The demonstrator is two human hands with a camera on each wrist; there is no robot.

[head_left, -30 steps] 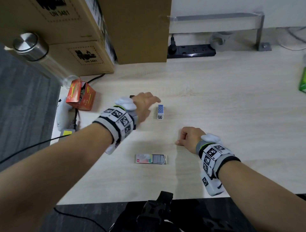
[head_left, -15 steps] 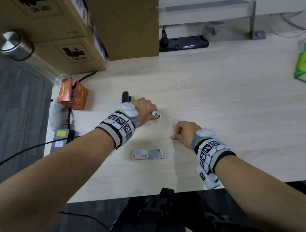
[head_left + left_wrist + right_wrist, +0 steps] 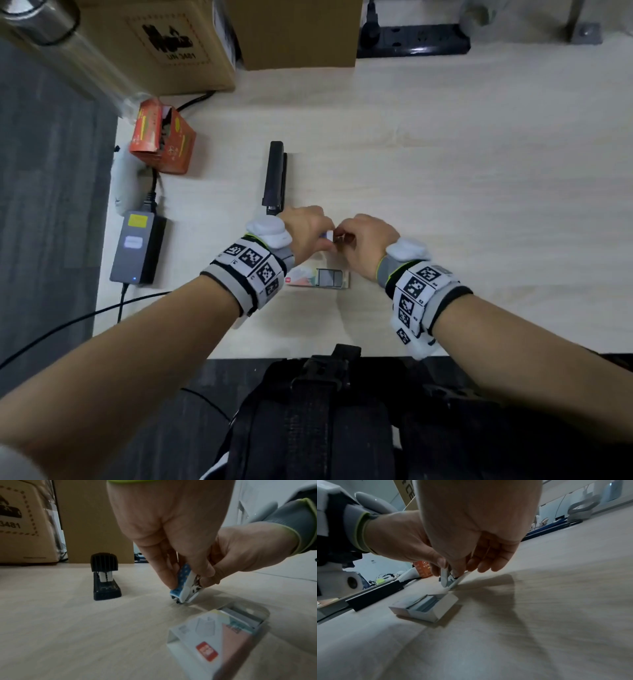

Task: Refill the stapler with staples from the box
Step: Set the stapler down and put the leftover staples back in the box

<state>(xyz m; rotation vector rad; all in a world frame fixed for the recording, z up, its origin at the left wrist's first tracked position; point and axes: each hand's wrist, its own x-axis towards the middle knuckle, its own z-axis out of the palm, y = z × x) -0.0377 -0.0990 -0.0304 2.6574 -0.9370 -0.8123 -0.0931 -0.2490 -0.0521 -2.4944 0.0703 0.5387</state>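
A small blue-and-white stapler (image 3: 329, 236) (image 3: 183, 584) (image 3: 444, 580) stands tilted with its lower end touching the table. My left hand (image 3: 308, 233) (image 3: 187, 576) pinches its blue dotted top and white side. From the right, my right hand (image 3: 363, 240) (image 3: 453, 572) pinches its metal part with thumb and fingertip. Just nearer to me lies the open staple box (image 3: 318, 277) (image 3: 219, 632) (image 3: 426, 605), with grey staple strips showing. A black stapler (image 3: 274, 178) (image 3: 105, 577) lies closed on the table beyond my left hand.
An orange carton (image 3: 161, 140) and a grey power adapter (image 3: 138, 246) with its cable sit at the table's left edge. Cardboard boxes (image 3: 164, 44) and a black power strip (image 3: 411, 41) line the back. The front table edge (image 3: 308, 356) is close to the staple box.
My left hand took the small stapler off the table and drew it nearer to the staple box. My right hand left its resting spot and now pinches the stapler.
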